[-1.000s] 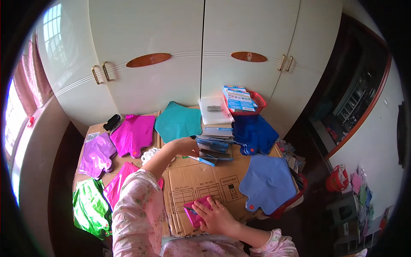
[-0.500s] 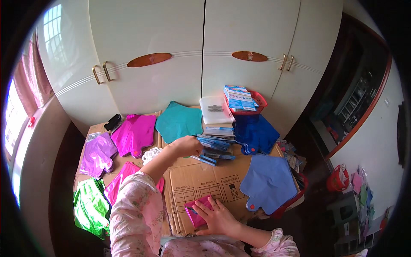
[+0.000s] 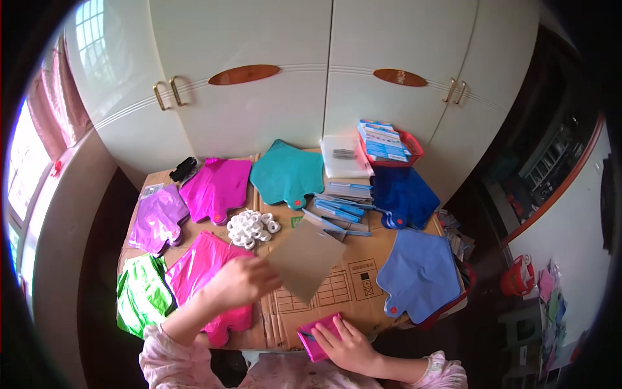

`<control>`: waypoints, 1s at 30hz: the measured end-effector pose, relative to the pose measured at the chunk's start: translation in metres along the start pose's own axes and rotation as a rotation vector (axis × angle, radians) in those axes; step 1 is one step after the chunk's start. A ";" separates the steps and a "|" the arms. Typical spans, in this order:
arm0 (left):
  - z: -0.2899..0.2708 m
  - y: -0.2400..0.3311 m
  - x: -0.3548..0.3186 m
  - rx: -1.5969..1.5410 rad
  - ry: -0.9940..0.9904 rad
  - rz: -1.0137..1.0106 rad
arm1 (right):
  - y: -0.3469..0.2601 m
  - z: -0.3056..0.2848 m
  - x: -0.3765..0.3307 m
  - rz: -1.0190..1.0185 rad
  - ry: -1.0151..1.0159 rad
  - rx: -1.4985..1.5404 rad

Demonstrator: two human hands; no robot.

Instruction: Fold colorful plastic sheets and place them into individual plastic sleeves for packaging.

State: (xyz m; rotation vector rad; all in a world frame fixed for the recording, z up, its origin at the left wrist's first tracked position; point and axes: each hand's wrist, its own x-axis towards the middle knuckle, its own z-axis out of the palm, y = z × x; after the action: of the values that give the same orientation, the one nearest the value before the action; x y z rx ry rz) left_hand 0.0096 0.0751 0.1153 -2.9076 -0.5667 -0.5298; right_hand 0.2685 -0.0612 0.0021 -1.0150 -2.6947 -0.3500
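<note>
My left hand [image 3: 241, 280] holds a brown card sheet [image 3: 306, 260] by its left corner, lifted a little above the flattened cardboard [image 3: 337, 295] that covers the table. My right hand [image 3: 350, 343] rests near the front edge on a small folded pink foil piece [image 3: 315, 336]. A pile of blue and white flat packets [image 3: 340, 206] lies fanned out behind the card sheet. A heap of small white rings [image 3: 251, 227] sits just beyond my left hand.
Foil balloon shapes lie around: green [image 3: 139, 293], pink [image 3: 201, 272], purple [image 3: 157, 217], magenta [image 3: 217, 186], teal [image 3: 287, 172], dark blue [image 3: 403, 194], blue [image 3: 421, 272]. A red basket [image 3: 414, 150] of packets and a white box [image 3: 343, 157] stand by the white cabinet doors [image 3: 259, 84].
My left hand has pulled back from the packet pile toward me and now carries the brown card sheet. My right hand stays on the pink piece.
</note>
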 end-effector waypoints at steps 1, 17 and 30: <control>0.001 0.012 -0.012 0.028 0.007 0.013 | 0.005 -0.007 0.000 -0.011 0.046 0.106; 0.076 0.111 -0.082 -0.073 0.116 -0.553 | 0.065 0.039 0.100 0.716 -0.140 1.333; 0.091 0.122 -0.073 -0.116 -0.086 -0.511 | 0.055 0.061 0.091 0.600 -0.189 1.192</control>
State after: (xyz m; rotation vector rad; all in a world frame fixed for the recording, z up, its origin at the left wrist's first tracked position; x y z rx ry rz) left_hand 0.0223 -0.0444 -0.0029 -2.8898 -1.3500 -0.5034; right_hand 0.2305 0.0530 -0.0202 -1.2934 -1.9197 1.3123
